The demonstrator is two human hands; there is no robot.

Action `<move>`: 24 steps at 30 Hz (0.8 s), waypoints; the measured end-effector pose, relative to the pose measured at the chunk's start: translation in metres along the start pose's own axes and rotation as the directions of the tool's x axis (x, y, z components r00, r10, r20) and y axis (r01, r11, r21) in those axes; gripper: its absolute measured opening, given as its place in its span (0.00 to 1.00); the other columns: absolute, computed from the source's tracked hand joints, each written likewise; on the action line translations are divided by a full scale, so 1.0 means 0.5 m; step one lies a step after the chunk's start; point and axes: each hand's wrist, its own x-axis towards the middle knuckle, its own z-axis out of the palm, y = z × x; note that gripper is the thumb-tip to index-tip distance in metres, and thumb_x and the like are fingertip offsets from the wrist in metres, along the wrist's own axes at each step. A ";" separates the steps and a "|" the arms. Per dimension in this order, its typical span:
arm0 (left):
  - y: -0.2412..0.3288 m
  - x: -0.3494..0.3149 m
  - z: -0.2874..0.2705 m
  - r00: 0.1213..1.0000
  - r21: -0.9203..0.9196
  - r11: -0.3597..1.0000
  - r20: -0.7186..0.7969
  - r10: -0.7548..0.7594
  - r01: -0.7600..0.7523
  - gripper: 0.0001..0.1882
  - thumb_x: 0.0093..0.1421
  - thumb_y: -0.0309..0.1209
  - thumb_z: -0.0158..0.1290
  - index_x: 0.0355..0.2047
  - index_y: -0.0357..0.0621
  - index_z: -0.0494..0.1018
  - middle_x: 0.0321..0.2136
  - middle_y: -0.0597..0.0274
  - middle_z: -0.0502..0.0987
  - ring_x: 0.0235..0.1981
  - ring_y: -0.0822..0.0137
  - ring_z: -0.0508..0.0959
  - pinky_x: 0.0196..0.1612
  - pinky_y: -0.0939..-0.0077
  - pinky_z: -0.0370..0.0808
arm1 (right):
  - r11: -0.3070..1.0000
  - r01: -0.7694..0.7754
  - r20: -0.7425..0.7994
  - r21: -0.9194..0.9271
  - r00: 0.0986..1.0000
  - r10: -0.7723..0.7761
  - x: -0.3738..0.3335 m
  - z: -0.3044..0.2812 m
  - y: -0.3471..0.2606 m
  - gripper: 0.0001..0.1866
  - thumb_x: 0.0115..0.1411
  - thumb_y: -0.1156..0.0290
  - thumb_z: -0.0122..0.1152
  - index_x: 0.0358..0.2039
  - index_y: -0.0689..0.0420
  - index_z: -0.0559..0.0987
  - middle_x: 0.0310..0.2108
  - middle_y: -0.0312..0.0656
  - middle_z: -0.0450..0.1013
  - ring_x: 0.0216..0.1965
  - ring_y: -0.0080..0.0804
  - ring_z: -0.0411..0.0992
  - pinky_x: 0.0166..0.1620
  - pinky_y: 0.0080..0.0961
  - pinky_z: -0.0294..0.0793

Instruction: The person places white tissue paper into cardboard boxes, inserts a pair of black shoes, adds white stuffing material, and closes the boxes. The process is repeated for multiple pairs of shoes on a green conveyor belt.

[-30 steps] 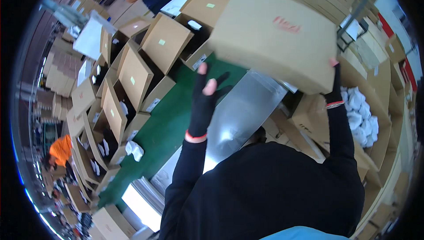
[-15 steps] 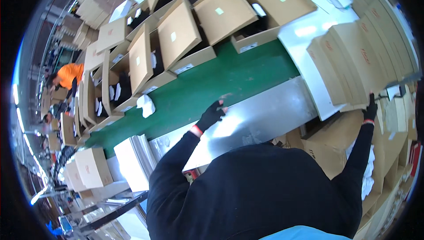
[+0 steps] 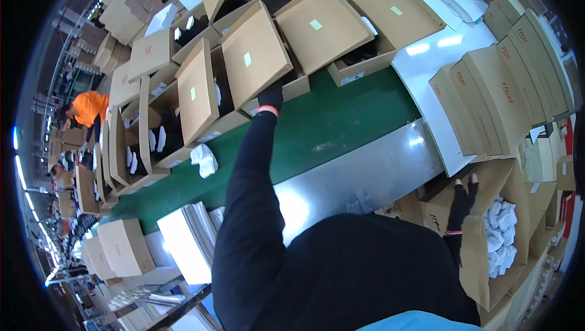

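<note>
My left hand (image 3: 271,95), in a dark fingerless glove with a red band at the wrist, reaches to the front edge of a cardboard box (image 3: 297,89) on the green conveyor. A tilted cardboard lid (image 3: 256,51) lies over that box, and dark contents show beneath it. The lid and the box hide my left fingers. On the right, my right hand (image 3: 463,205) has its fingertips stretched out, apart and holding nothing. It hovers at the flap of a large open carton (image 3: 472,267). Crumpled white paper wads (image 3: 502,233) fill part of that carton.
More open shoe boxes with tilted lids line the green belt (image 3: 347,112). A white wad (image 3: 205,160) lies on it. Folded cartons (image 3: 487,93) stand on the white table at right. A stack of white sheets (image 3: 186,239) is at left. A person in orange (image 3: 90,109) works beyond.
My left hand has moved forward from above the metal ledge to the box under the lid. My right hand has dropped from the folded cartons to the open carton, and more white wads show.
</note>
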 end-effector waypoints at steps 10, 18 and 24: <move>0.263 -0.348 -0.433 0.880 -0.620 0.767 0.259 0.398 -0.165 0.14 0.53 0.39 0.56 0.38 0.47 0.74 0.28 0.52 0.78 0.29 0.52 0.79 0.30 0.58 0.74 | 0.730 0.430 0.594 0.531 0.425 -0.683 -0.081 0.104 -0.485 0.15 0.50 0.76 0.65 0.41 0.58 0.77 0.39 0.44 0.74 0.43 0.41 0.73 0.46 0.31 0.72; 0.296 -0.501 -0.537 0.941 -0.708 0.663 0.337 0.015 0.243 0.12 0.57 0.38 0.57 0.38 0.46 0.77 0.30 0.56 0.80 0.29 0.57 0.80 0.34 0.67 0.75 | 0.744 0.526 0.894 0.411 -0.070 -0.443 -0.186 0.209 -0.344 0.19 0.49 0.63 0.63 0.41 0.58 0.77 0.38 0.47 0.74 0.42 0.44 0.71 0.46 0.37 0.70; 0.349 -0.420 -0.412 0.931 -0.405 0.840 0.207 -0.299 0.360 0.43 0.45 0.61 0.58 0.53 0.41 0.68 0.57 0.43 0.62 0.60 0.44 0.59 0.59 0.55 0.60 | 0.599 0.635 0.870 0.487 -0.291 -0.398 -0.267 0.277 -0.310 0.16 0.45 0.65 0.62 0.36 0.56 0.80 0.32 0.46 0.76 0.38 0.45 0.74 0.41 0.41 0.71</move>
